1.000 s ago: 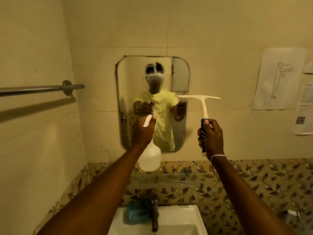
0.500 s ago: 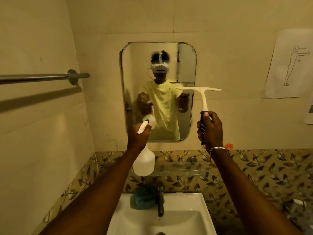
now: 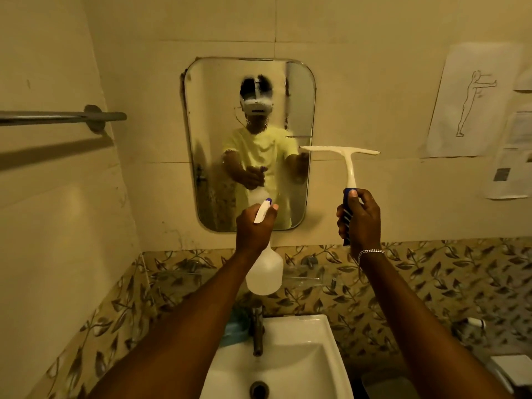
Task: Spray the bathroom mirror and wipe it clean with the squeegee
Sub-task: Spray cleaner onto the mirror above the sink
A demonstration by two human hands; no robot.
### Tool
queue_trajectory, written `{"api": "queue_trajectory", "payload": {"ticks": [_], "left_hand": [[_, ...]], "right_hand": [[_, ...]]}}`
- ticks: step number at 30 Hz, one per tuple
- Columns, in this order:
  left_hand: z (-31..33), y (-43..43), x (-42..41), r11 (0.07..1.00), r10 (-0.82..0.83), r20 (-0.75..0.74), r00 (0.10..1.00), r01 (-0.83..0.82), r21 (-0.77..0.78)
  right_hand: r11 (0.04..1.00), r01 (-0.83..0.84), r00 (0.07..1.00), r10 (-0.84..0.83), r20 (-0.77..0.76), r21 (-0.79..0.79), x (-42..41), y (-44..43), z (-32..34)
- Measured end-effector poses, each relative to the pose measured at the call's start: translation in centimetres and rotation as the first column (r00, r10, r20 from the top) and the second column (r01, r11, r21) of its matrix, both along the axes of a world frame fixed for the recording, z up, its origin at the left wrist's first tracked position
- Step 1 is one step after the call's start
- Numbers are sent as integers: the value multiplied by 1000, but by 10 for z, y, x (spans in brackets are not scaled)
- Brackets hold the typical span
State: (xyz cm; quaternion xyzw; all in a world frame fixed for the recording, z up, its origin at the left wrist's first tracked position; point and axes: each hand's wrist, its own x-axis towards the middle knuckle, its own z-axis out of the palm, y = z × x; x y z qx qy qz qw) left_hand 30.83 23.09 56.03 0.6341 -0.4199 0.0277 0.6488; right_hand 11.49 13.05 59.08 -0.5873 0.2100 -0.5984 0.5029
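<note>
Since half a second ago: spray bottle (image 3: 264,273) and left hand (image 3: 253,228) about where they were against the mirror's lower edge, nozzle aimed at the glass; squeegee (image 3: 345,159) at the same height, blade level. Mirror (image 3: 247,82) mounted on the tiled wall above the sink, rounded corners, glass hazy and streaked over most of its face, clearer strip down the right side. Bottle translucent white, white trigger head with a blue tip; liquid level not readable through the plastic. Left hand wrapped closed around the bottle neck, a finger on the trigger, bottle body hanging below the fist. Right hand (image 3: 359,220) closed tight on the squeegee's blue ribbed grip, white stem upright, blade overlapping the mirror's right edge with most of it over bare tile; cannot tell whether the blade touches the glass. Silver bracelet (image 3: 371,251) on the right wrist. Below: white sink (image 3: 331,370), basin looks empty, dark drain at the bottom, dark tap (image 3: 257,329) at the back rim, teal item (image 3: 234,331) just left of the tap, too dim to identify. Glass shelf (image 3: 305,279) between mirror and sink along the leaf-pattern tile band. Towel bar (image 3: 57,116) on the left wall. Paper sheet with a figure drawing (image 3: 472,102) taped on the right wall, more sheets beside it.
</note>
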Motion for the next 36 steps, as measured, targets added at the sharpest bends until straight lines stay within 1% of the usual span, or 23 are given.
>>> {"api": "queue_trajectory", "payload": {"ticks": [4, 8, 12, 14, 16, 18, 21, 25, 27, 30, 33, 36], "left_hand": [[-25, 16, 17, 999, 33, -41, 999, -33, 2], [-49, 38, 38, 988, 157, -77, 985, -156, 17], [-67, 57, 56, 972, 235, -109, 966, -234, 25], [-75, 64, 63, 963, 271, -110, 956, -267, 46], [-81, 68, 65, 955, 293, -78, 953, -287, 72], [-84, 67, 63, 959, 276, -56, 959, -272, 73], [-89, 60, 58, 974, 223, -63, 973, -220, 59], [-93, 46, 40, 996, 70, -19, 997, -69, 59], [-93, 36, 30, 998, 20, -2, 1000, -20, 67], [-90, 20, 12, 996, -7, 11, 1000, 6, 93], [-86, 8, -1, 994, 7, -5, 1000, -6, 109], [-76, 10, 2, 997, -7, -18, 1000, 8, 80]], "right_hand": [[1000, -6, 1000, 6, -5, 7, 1, 2, -7], [999, -43, 999, 44, -6, 26, 10, 8, -15], [997, -70, 997, 71, -17, 26, 21, 12, -18], [997, -78, 997, 78, -18, 21, 25, 12, -18], [997, -81, 997, 81, -18, 17, 27, 12, -19], [997, -73, 997, 74, -22, 18, 28, 12, -20], [998, -53, 998, 54, -24, 31, 26, 10, -22], [999, -32, 999, 32, -23, 31, 20, 7, -24], [999, -20, 999, 21, -25, 36, 16, 5, -25], [999, -12, 1000, 13, -18, 47, 8, 1, -26], [999, -2, 1000, 2, -15, 53, 1, -2, -26], [998, -15, 1000, 16, -19, 65, 0, -3, -23]]}}
